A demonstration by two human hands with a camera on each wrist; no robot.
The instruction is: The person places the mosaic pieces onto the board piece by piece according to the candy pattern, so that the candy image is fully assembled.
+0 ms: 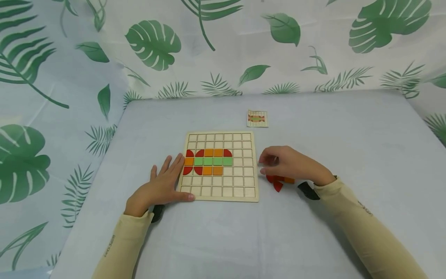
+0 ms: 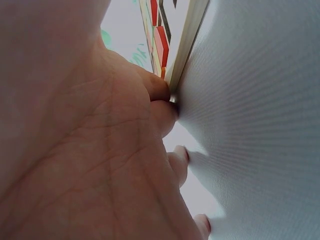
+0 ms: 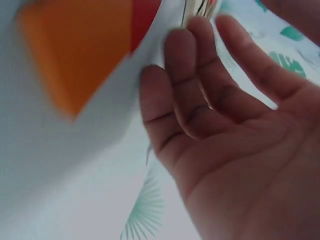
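Observation:
A wooden grid board (image 1: 240,192) lies on the table, its left part holding red quarter-round pieces (image 1: 227,153), orange squares (image 1: 207,170) and a row of green squares (image 1: 217,161). My left hand (image 1: 162,188) is spread against it, fingertips at the left edge and thumb at the lower left corner. Right of the board, my right hand (image 1: 290,164) hovers with bent fingers over loose red pieces (image 1: 278,186) and an orange piece (image 1: 289,180). The right wrist view shows the loose orange piece (image 3: 85,45) beside the fingers; nothing shows in their grasp.
A small pattern card (image 1: 258,118) lies behind the board, showing a red, orange and green figure on a grid. The pale tabletop (image 1: 223,240) reaches back to a leaf-print curtain (image 1: 223,58).

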